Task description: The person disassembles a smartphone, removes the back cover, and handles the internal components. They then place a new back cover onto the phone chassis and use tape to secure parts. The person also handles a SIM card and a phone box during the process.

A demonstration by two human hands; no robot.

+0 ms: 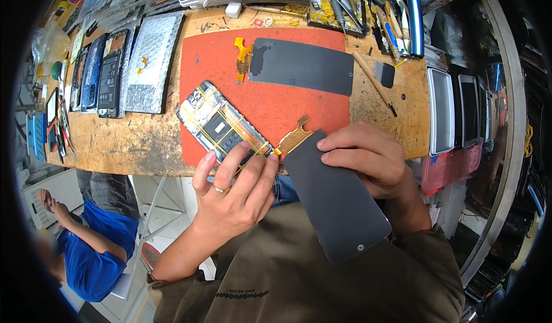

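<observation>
Right grip point(376, 157) holds dark screen panel point(339, 202), right of opened phone point(217, 125) | left grip point(237, 192) (ringed) at phone's near end, hold unclear

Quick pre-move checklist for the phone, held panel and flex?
1. Right hand grips the dark panel by its edge: ok.
2. Left hand fingertips at the near end of the opened phone: ok.
3. Yellow bands around phone: ok.
4. Gold flex cable fully seated at the phone: cannot tell, fingers crowd the joint.
5. Second dark panel apart from both hands, on the red mat: ok.
</observation>
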